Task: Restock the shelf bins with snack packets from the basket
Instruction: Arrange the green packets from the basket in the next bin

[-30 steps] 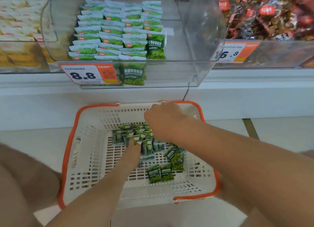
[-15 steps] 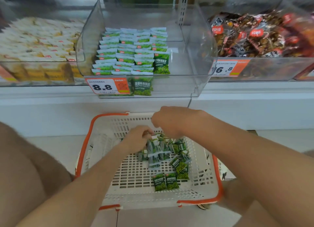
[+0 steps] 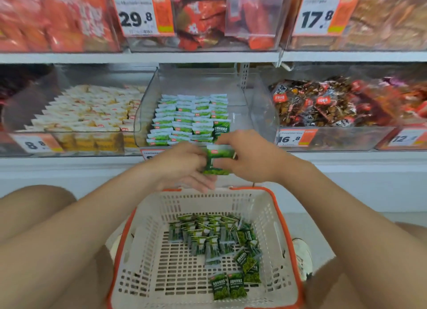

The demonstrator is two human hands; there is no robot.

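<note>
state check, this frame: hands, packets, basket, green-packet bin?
left hand, grip on held packets
right hand, grip on held packets
held packets, raised above basket, in front of bin
basket, partly filled with loose packets
bin, partly filled; right side bare

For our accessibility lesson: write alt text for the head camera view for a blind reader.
The left hand and right hand grip green foil snack packets above a white slotted plastic basket with an orange rim, before a clear plastic shelf bin of matching packets.
</note>
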